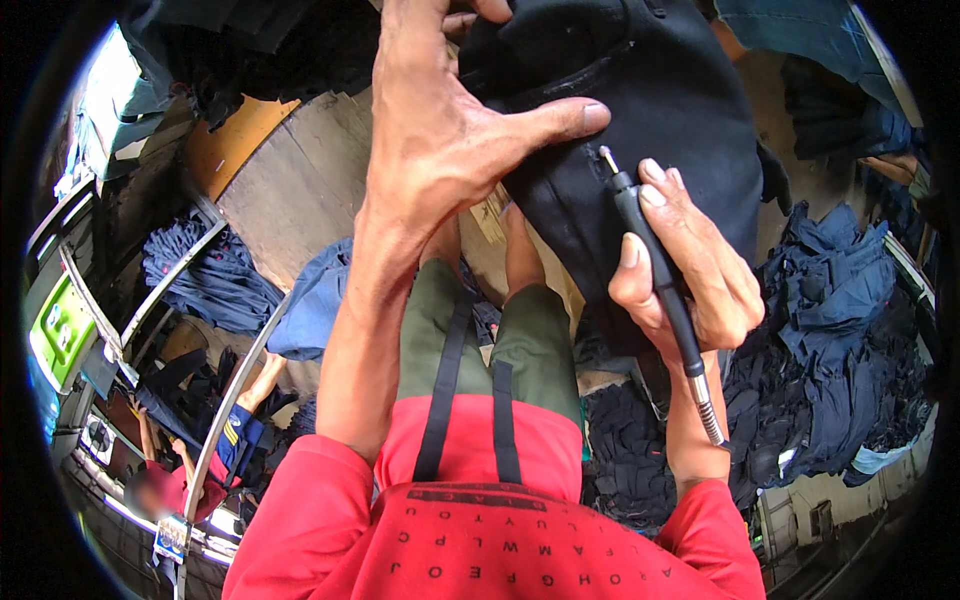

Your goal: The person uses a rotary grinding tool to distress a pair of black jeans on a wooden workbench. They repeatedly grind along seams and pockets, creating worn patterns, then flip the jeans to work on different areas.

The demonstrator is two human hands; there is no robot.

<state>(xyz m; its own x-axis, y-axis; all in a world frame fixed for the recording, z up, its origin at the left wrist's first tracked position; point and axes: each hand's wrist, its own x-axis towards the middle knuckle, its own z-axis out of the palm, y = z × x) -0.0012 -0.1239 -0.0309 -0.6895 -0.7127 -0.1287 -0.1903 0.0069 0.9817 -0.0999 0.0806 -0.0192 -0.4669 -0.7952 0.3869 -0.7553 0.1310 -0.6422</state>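
Note:
A black denim garment [680,90], probably trousers, is spread out in front of me. My left hand [440,130] lies on its left side, the thumb stretched across the cloth and apart from the fingers, which partly leave the view at the top. Pinched in my right hand [700,260] is a black rotary tool handpiece [655,245], slim like a pen. Its small pale grinding tip [606,155] is at a worn patch on the cloth, just below my left thumb. A coiled metal spring sleeve [710,415] forms the tool's rear end.
Dark blue garments [830,290] are heaped at the right, with black ones [630,440] below them. A bundle of blue jeans [210,270] lies at the left by a curved metal rail [240,380]. Another person [190,490] is at the lower left, near a green panel [62,330].

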